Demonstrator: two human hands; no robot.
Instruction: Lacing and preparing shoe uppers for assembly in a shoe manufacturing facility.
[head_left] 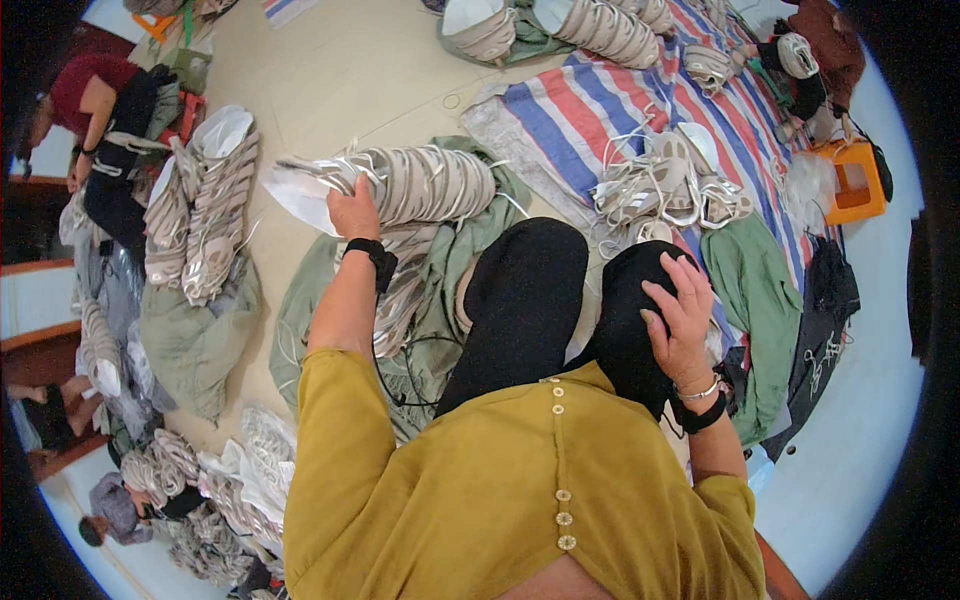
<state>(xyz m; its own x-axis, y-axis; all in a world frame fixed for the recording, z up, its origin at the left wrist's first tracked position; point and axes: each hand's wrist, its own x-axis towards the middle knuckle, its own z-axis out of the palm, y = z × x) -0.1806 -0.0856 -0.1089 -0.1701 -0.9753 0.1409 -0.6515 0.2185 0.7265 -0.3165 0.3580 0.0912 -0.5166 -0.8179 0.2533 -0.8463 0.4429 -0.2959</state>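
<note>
My left hand [355, 212] reaches forward and grips the near edge of a beige shoe upper [310, 172] with a white inner part. That upper is at the left end of a long nested row of shoe uppers [430, 185] with white laces, lying on green cloth [510, 190]. More uppers [402, 290] lie just below the row, partly hidden by my arm. My right hand [680, 305] rests on my right knee with its fingers spread, holding nothing. Beyond that knee is a loose pile of laced uppers [660, 180].
A striped sheet [560, 120] covers floor at the right, with green cloth [750, 310] and an orange stool [857, 182] beside it. Nested uppers [220, 190] stand at the left. Another person [100, 120] sits at far left; another person's sleeve [835, 45] shows at upper right.
</note>
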